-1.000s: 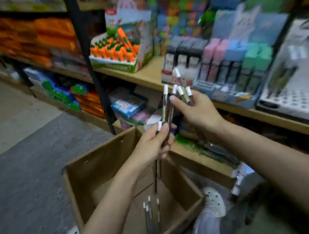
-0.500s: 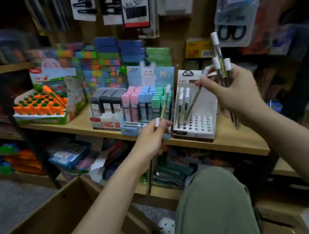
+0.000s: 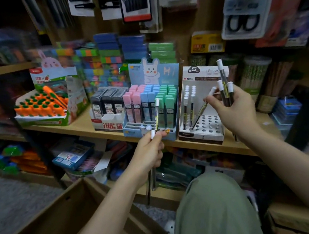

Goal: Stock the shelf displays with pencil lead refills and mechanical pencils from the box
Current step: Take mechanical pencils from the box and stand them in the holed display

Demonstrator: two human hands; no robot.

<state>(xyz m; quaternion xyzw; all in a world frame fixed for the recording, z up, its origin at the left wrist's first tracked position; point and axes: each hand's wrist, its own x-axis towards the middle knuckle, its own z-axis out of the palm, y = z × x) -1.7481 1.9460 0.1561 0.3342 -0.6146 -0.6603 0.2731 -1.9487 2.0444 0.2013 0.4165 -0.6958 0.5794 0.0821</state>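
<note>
My left hand point(image 3: 148, 151) grips two white-capped mechanical pencils point(image 3: 156, 114) in front of the blue lead refill display point(image 3: 149, 107). My right hand point(image 3: 233, 111) holds a bunch of several more pencils point(image 3: 224, 84) upright and pinches one slanted pencil point(image 3: 201, 109), whose tip points down into the white holed pencil display point(image 3: 203, 129). Two pencils point(image 3: 188, 107) stand in that display's back holes. The cardboard box point(image 3: 50, 218) lies open at the lower left, below my left forearm.
On the wooden shelf point(image 3: 83, 127) stand an orange carrot-eraser display point(image 3: 47, 104), a black lead refill box point(image 3: 108, 107) and jars of pencils point(image 3: 254, 78). Hair-clip cards point(image 3: 132, 0) and packed scissors point(image 3: 243, 21) hang above. My green-trousered knee point(image 3: 213, 208) is bent below the shelf.
The view has swung up from the box to the shelf. My right hand moved right to the white display and angled one pencil into it; my left hand rose toward the blue display.
</note>
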